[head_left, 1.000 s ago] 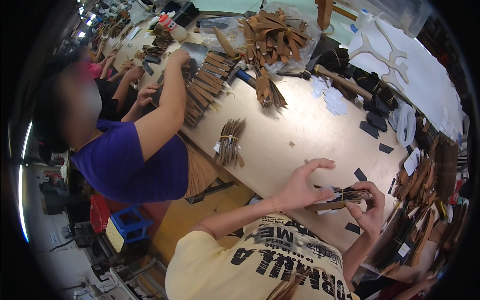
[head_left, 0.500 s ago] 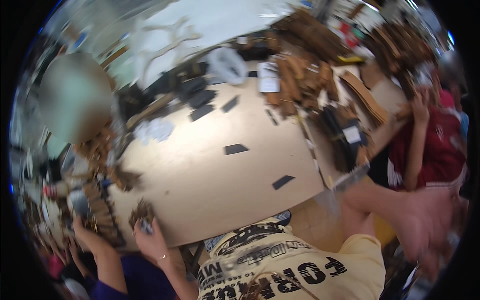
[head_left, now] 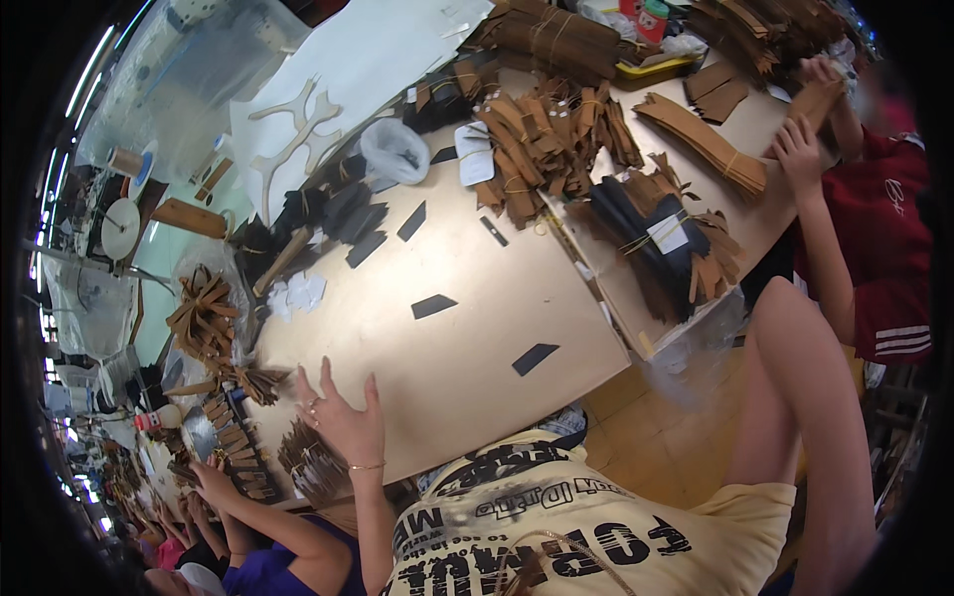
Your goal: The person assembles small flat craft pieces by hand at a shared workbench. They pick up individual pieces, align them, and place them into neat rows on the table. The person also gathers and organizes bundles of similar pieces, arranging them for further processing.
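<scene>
My left hand (head_left: 345, 422), with a ring and a thin bracelet, is raised over the near left of the table (head_left: 477, 397). Its fingers are spread and hold nothing. Just beside its wrist, at the table edge, lies a bundle of thin brown strips (head_left: 313, 462); past its fingertips is another brown strip bundle (head_left: 260, 384). My right arm (head_left: 780, 338) is bent with the elbow up, and its hand is out of the picture. Dark flat pieces (head_left: 434, 306), including a slanted one near the front edge (head_left: 537, 359), lie apart on the table.
Brown strip bundles (head_left: 537, 139) and a tied black bundle with a white label (head_left: 651, 238) cover the back right. A clear plastic roll (head_left: 395, 151) stands at the back. A person in a dark red shirt (head_left: 874, 238) handles brown strips at right; a purple-sleeved person (head_left: 298, 556) works at left.
My left hand has come away from the brown strip bundle near the table edge and opened. My right hand has left the picture at the lower right, its elbow rising.
</scene>
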Demonstrator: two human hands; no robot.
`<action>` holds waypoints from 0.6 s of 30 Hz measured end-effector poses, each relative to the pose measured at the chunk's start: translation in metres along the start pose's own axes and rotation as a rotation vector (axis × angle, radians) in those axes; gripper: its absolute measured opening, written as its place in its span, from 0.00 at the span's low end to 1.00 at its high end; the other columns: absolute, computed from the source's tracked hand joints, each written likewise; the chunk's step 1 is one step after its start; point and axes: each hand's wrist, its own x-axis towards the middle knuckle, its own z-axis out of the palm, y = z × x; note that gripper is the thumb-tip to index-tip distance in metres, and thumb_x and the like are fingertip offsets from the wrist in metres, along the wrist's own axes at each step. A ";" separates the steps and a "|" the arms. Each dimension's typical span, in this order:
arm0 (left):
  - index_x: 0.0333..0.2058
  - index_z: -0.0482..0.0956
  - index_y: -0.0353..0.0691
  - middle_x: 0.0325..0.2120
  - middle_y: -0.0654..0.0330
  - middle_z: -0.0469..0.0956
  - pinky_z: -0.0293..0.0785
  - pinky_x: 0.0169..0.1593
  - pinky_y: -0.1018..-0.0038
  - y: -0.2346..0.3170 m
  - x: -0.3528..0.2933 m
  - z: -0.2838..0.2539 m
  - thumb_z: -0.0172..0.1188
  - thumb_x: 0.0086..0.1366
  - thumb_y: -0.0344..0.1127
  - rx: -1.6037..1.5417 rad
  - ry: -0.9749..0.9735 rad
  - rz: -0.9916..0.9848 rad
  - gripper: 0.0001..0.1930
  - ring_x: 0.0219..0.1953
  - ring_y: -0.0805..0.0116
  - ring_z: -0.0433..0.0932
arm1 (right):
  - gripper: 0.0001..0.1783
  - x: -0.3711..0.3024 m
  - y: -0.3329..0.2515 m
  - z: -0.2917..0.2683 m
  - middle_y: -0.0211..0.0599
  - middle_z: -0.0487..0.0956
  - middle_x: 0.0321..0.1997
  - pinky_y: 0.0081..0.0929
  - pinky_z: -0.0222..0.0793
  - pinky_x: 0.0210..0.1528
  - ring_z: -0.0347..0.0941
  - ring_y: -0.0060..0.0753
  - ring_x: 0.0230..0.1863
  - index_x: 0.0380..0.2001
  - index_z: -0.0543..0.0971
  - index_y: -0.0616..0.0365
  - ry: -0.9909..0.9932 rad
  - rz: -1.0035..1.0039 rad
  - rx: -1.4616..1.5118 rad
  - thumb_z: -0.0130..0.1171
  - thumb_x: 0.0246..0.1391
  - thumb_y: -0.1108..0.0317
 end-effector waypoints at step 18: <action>0.60 0.65 0.35 0.66 0.36 0.52 0.40 0.69 0.45 0.036 -0.015 0.053 0.63 0.59 0.42 -0.418 -0.050 -0.065 0.32 0.69 0.39 0.50 | 0.23 0.038 0.097 0.080 0.50 0.78 0.40 0.39 0.71 0.46 0.75 0.49 0.43 0.45 0.74 0.67 0.177 -0.011 -0.160 0.64 0.49 0.63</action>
